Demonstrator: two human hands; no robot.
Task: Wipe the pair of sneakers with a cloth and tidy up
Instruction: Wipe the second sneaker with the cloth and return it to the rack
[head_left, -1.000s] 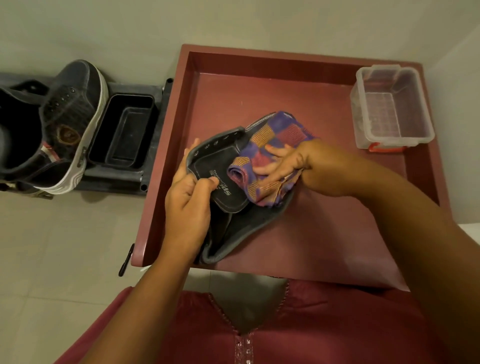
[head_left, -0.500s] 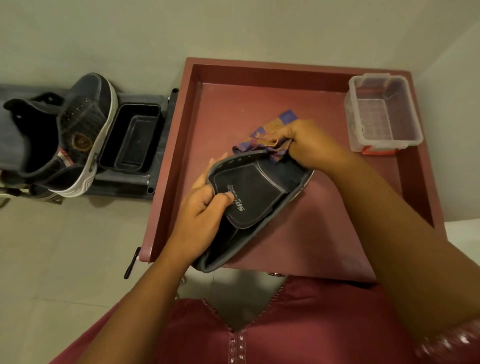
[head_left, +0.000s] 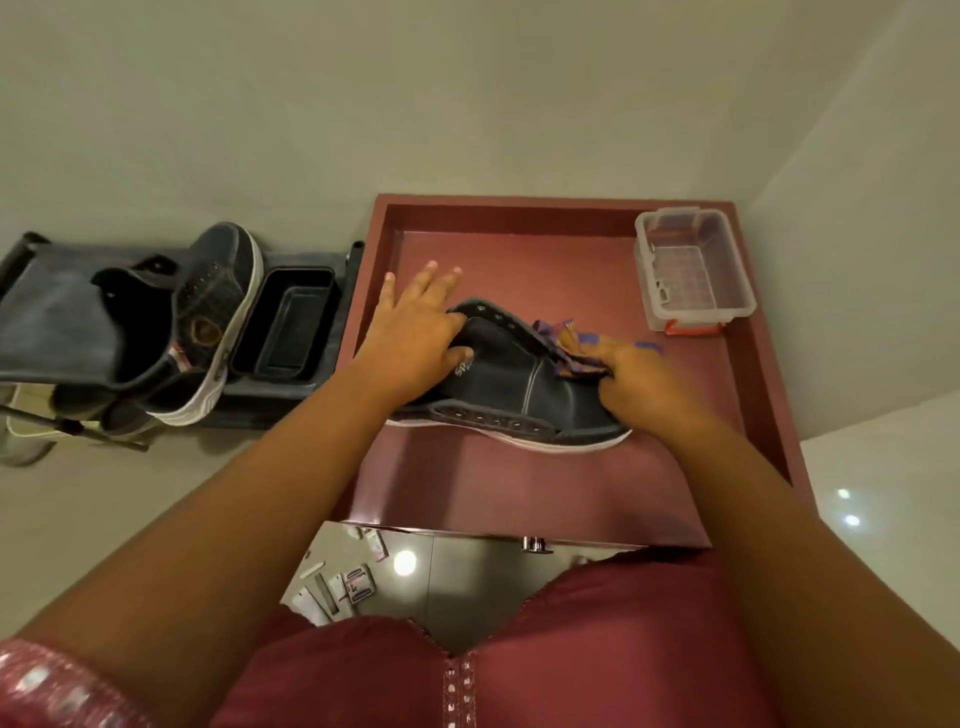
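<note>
Mid-wipe: left hand (head_left: 415, 332) steadying sneaker (head_left: 519, 389), fingers spread; right hand (head_left: 639, 379) clamped on cloth (head_left: 566, 343). Next, probably rubbing rightward along toe.

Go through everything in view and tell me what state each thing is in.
Left hand: fingers straight, thumb on sneaker tongue.
Right hand: grips cloth.
Cloth: bunched against sneaker.
Sneaker: unlaced, on red tray.
Other sneaker: tilted on black rack.
Clear box: lidless, empty.
</note>
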